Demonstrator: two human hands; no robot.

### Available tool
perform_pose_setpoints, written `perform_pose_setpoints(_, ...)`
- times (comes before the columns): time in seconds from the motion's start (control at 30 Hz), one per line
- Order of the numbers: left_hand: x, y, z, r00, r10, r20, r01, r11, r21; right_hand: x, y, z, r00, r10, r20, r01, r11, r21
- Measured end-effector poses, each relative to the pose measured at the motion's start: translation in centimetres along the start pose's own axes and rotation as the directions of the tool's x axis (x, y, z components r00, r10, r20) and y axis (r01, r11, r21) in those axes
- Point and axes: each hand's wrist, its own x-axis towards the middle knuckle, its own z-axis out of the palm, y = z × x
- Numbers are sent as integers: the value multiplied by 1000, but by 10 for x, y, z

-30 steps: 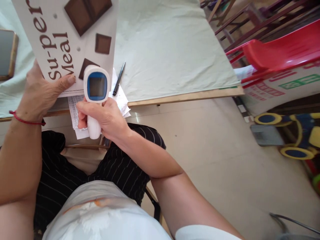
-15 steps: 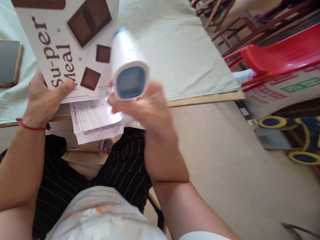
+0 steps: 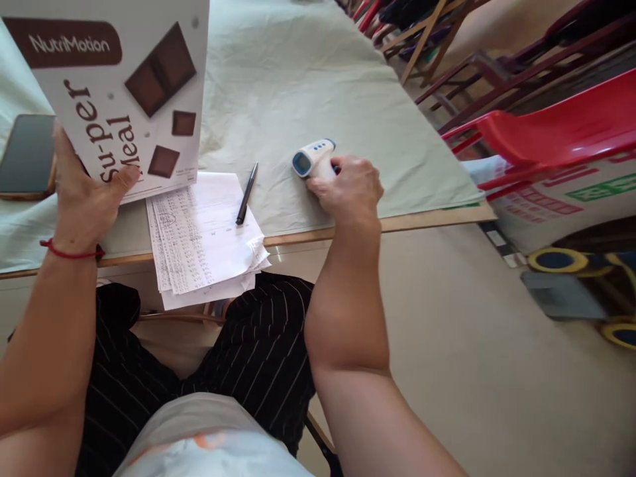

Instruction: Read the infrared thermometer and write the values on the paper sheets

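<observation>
My left hand [image 3: 92,182] grips the lower left edge of a white box [image 3: 163,40] printed "NutriMotion Su-per Meal" with chocolate pieces, its thumb across the front. Over the right part of the table, my right hand [image 3: 350,189] is wrapped round the handle of a white and blue infrared thermometer [image 3: 318,156], whose small screen faces back toward me. Between the hands a stack of written papers [image 3: 203,245] hangs partly over the table's front edge. On the top sheet and cloth lies a black pen [image 3: 247,195]. The box hides the far part of the papers.
A phone [image 3: 27,156] lies on the pale green tablecloth [image 3: 268,79] at the left. Past the table's right side are a red plastic chair or slide piece [image 3: 561,122], a printed white sack [image 3: 571,175] and wooden chair frames [image 3: 447,79].
My right hand has carried the thermometer away from the box, rightward and down toward the table. The box has shifted slightly left, and the pen and more of the papers have come into sight.
</observation>
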Motion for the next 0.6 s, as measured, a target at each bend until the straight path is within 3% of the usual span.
perform_pose_setpoints(0.1, -3, 0, -8, 999, -7, 40, 5, 999, 44, -1, 1, 4, 1000, -5, -20, 6, 1000, 26)
perform_pose_setpoints(0.2, -5, 8, -21, 988, -129, 88, 110, 975, 193, -5, -1, 7, 991, -37, -126, 43, 998, 43)
perform_pose_setpoints(0.3, -6, 17, -32, 971, -205, 120, 162, 942, 294, -14, -10, 14, 959, -163, -234, 195, 973, 121)
perform_pose_setpoints(0.37, -8, 22, -36, 955, -238, 178, 168, 926, 337, -21, -20, 22, 944, -257, -205, 299, 931, 208)
perform_pose_setpoints(0.47, -11, 37, -35, 923, -278, 265, 130, 875, 467, -32, -33, 35, 944, -319, -84, 330, 911, 247)
perform_pose_setpoints(0.6, -13, 73, -28, 825, -464, 322, 73, 652, 754, -35, -42, 45, 948, -318, -2, 315, 938, 147)
